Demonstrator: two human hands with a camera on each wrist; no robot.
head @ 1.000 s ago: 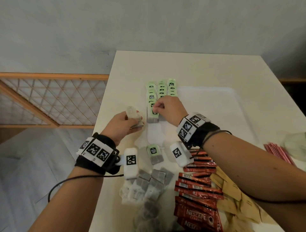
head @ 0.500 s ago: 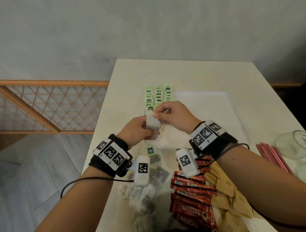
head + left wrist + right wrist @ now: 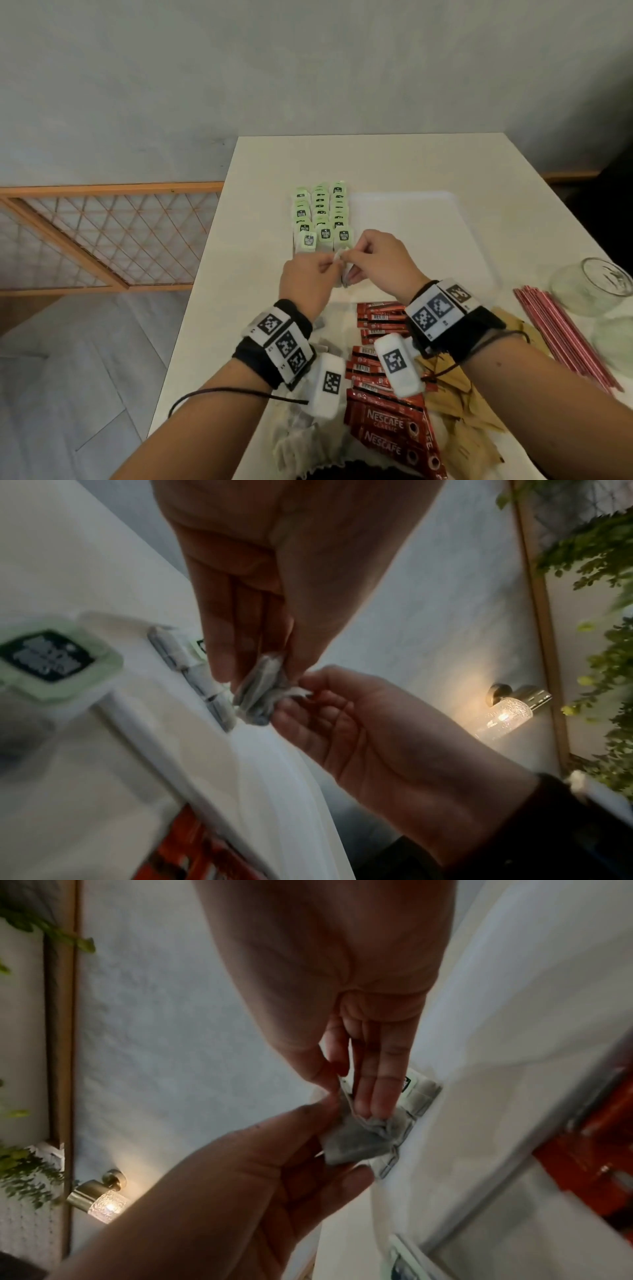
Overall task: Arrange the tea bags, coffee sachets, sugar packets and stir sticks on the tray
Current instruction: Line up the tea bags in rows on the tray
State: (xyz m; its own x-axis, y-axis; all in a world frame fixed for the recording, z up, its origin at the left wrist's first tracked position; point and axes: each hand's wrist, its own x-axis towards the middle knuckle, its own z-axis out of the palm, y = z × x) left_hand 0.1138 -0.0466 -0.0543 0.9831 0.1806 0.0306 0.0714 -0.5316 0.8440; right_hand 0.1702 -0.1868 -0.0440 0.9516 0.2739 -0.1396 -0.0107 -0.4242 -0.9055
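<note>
Both hands meet over the near left part of the white tray. My left hand and right hand pinch one crumpled grey tea bag between them. In the left wrist view the tea bag hangs from the left hand's fingertips while the right hand pinches its edge. Rows of tea bags with green tags lie on the tray's left side just beyond the hands. Red coffee sachets, brown sugar packets and red stir sticks lie on the table nearer me.
A pile of loose tea bags lies under my left wrist. A glass jar lies on its side at the right edge. The table's left edge drops to the floor beside a wooden lattice rail.
My left hand brought the tea bag rightward from beside the tray to the right hand. The right hand left the rows of tagged bags and took hold of it.
</note>
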